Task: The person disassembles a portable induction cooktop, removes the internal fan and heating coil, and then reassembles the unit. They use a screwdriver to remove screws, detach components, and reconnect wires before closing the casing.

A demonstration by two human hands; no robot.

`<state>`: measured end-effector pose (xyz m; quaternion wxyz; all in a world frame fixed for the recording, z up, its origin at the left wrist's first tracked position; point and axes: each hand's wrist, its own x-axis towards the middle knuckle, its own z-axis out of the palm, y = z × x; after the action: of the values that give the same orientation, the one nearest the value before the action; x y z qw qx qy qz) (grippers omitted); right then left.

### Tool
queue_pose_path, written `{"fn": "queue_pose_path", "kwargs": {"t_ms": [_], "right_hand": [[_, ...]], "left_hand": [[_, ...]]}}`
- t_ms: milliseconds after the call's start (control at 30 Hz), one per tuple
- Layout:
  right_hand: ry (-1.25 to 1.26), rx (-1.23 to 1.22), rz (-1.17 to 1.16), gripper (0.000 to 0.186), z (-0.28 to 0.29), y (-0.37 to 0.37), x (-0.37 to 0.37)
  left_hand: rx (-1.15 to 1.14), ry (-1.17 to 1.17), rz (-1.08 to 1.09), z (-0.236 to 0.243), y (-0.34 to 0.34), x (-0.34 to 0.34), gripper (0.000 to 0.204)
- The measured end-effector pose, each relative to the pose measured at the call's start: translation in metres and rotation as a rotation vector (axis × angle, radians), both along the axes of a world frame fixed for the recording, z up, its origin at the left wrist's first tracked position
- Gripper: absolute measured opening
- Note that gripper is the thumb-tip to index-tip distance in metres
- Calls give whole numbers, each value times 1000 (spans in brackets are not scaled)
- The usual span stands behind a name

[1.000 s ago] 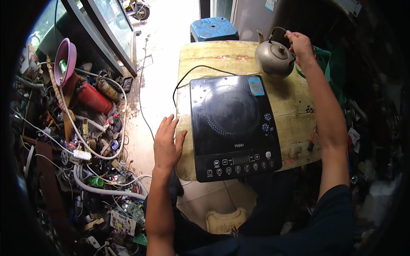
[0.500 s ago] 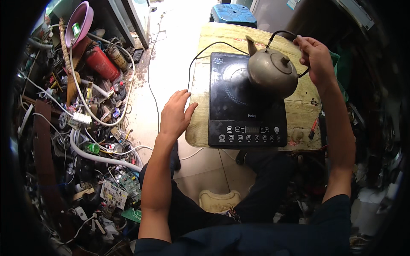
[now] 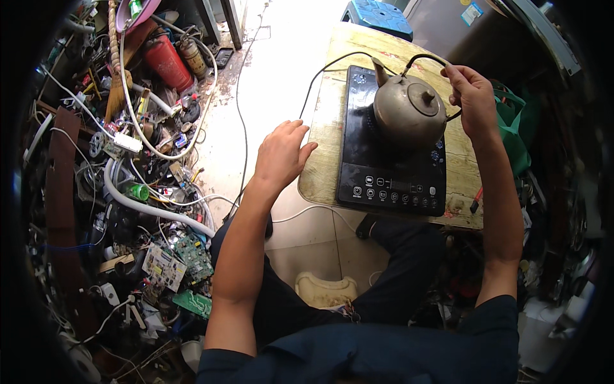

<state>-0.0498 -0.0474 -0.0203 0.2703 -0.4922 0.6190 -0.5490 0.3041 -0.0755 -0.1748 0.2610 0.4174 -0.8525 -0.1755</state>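
Note:
My right hand (image 3: 474, 99) is closed round the dark arched handle of a dull metal kettle (image 3: 403, 114). The kettle, its lid on and its spout towards the far left, is over the black induction cooktop (image 3: 390, 168); whether its base touches the glass I cannot tell. It covers most of the cooking zone. A row of buttons runs along the cooktop's near edge. My left hand (image 3: 281, 153) is at the left edge of the wooden table (image 3: 318, 168), fingers stretched out and holding nothing.
A black cord (image 3: 311, 86) runs from behind the cooktop over the table's left edge. A blue stool (image 3: 378, 18) stands beyond. Piled scrap, circuit boards (image 3: 165, 267) and a red cylinder (image 3: 167, 63) fill the left floor. A green bag (image 3: 511, 131) hangs at the right.
The kettle has shifted left relative to the cooktop, now more over its middle, with my right hand still on the handle. The whole view has shifted; my left hand remains by the table edge.

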Motion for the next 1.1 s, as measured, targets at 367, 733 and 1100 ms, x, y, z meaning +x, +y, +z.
{"fn": "queue_pose_path", "kwargs": {"t_ms": [367,733,1100], "right_hand": [[115,52,102,33,-9,4,-36],[995,-312,404,26,-100,209,112],[589,941,941,42,-358,309,167]], "left_hand": [[47,-148,145,1,-10,19,35],[-89,-32,383,-18,-49,108,37],[415,294,611,-77,-3,238,31]]}}
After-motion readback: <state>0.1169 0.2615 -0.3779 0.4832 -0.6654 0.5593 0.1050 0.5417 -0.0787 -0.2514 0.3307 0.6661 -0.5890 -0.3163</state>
